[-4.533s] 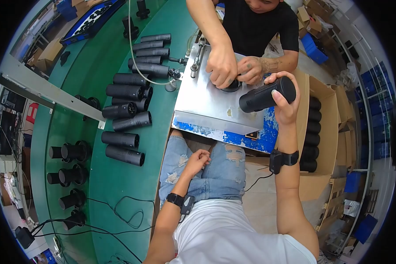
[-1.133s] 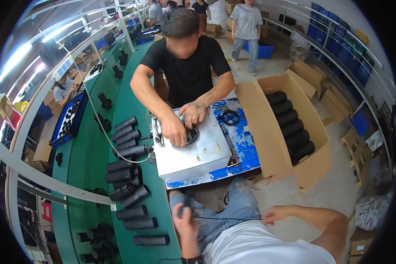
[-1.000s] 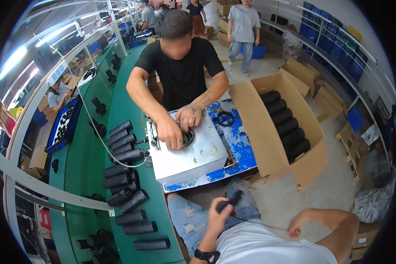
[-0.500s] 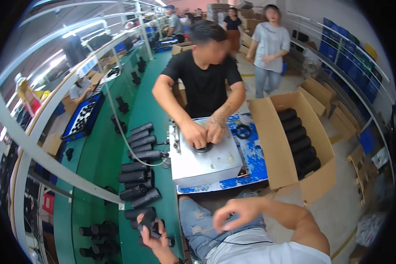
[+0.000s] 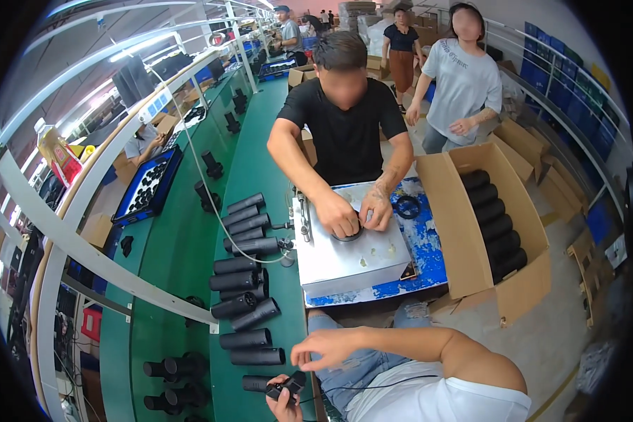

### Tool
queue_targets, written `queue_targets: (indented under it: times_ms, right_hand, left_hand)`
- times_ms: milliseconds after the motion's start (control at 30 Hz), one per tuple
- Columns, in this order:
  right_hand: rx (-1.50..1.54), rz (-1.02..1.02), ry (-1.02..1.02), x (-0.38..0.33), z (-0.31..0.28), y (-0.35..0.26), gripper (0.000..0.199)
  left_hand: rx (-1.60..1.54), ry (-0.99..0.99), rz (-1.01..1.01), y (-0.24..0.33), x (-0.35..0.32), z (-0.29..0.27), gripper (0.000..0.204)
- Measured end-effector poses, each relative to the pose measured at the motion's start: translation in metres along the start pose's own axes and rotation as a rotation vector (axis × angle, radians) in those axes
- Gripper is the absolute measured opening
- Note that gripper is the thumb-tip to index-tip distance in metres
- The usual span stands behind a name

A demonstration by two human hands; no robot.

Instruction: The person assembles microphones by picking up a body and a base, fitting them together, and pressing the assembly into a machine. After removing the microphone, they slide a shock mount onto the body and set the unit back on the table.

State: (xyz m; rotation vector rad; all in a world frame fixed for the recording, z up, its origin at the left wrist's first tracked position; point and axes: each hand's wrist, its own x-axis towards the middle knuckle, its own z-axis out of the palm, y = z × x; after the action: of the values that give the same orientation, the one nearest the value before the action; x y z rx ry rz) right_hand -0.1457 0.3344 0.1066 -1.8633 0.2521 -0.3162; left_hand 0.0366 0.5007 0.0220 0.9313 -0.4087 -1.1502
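Observation:
At the lower edge my left hand [image 5: 283, 406] is closed around a small angular black part [image 5: 292, 384]; its exact kind I cannot make out. Just above it is my right hand [image 5: 323, 349], empty, with its fingers loosely bent and apart. A thin black cable [image 5: 373, 387] crosses my lap toward the black part; whether they are joined is unclear. Several black cylinders [image 5: 251, 338] lie in a row along the green bench [image 5: 226, 390], one of them close beside my left hand.
Across from me a co-worker's hands [image 5: 359, 214] press on a round black piece upon a metal box [image 5: 352, 264]. That box stands on a worn blue board [image 5: 429, 243]. To the right, an open carton [image 5: 449, 232] holds several black cylinders. A white frame post [image 5: 119, 267] slants across the left.
My left hand has moved right and toward me with the black part. Leftward, my right hand has come near it. The view has shifted, and the co-worker's head has turned.

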Motion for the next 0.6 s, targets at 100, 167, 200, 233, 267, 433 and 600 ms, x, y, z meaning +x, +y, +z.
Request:
queue_targets:
  times_ms: [100,167,200,233,267,433,600]
  right_hand:
    - [-0.114,0.055,0.136,-0.03,-0.01,0.012,0.027]
    - [-0.325,0.208,0.286,-0.065,-0.018,0.03,0.025]
    - [-0.337,0.354,0.338,-0.081,-0.025,0.029,0.025]
    - [-0.351,0.506,0.394,-0.1,-0.032,0.028,0.024]
    - [-0.375,0.614,0.593,-0.128,-0.035,0.043,0.023]
    - [-0.618,0.966,1.182,-0.227,-0.049,0.132,0.043]
    - [-0.832,1.135,1.151,-0.242,-0.051,0.164,0.099]
  left_hand:
    - [0.013,-0.059,-0.112,0.002,0.011,0.011,0.035]
    - [-0.056,-0.103,-0.169,0.004,0.019,0.022,0.033]
    - [-0.082,-0.118,-0.168,0.003,0.022,0.021,0.032]
    - [-0.111,-0.137,-0.17,0.001,0.025,0.019,0.032]
    - [-0.119,-0.148,-0.195,-0.003,0.032,0.022,0.031]
    - [-0.124,-0.171,-0.249,-0.02,0.035,0.027,0.031]
    - [-0.039,-0.242,-0.325,-0.036,0.033,0.036,0.028]
